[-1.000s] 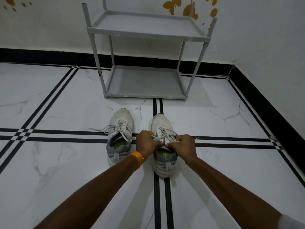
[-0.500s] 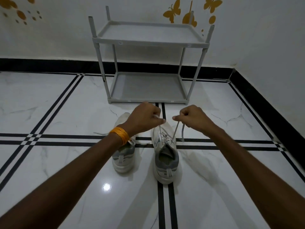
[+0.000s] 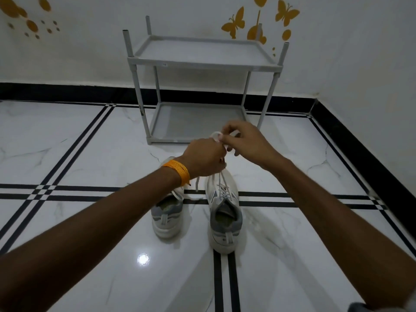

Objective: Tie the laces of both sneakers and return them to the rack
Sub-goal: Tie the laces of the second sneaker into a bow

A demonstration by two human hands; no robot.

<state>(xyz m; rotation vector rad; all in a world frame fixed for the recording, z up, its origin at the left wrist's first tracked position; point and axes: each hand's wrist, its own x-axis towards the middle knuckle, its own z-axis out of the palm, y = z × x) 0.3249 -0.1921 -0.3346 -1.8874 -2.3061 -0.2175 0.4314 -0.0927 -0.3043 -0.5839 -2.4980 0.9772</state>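
- Forearms reach in from the bottom corners, both stretched out over a glossy white marble floor (image 3: 90,154) crossed by black double lines, a lamp glare shining on the tile between them.
- Right sneaker (image 3: 225,212) stands on the floor straight ahead, heel toward the camera, toe pointing at the rack, sitting right over the black stripe pair.
- Left sneaker (image 3: 167,216) stands just beside it, same heading, its front half hidden under the left wrist; its loose lace trails out onto the tile.
- Orange wristband (image 3: 176,172) wraps the left wrist.
- Left hand (image 3: 203,157) is fisted, pinching the laces (image 3: 221,180) that rise taut from the right sneaker's eyelets.
- Right hand (image 3: 244,140) is up against it, fingers closed on a small white loop of lace, fingertips of the two hands touching above the toe.
- Grey two-shelf rack (image 3: 202,64) waits beyond against the white wall, both shelves bare.
- Orange butterfly stickers (image 3: 234,23) dot the wall behind the rack.
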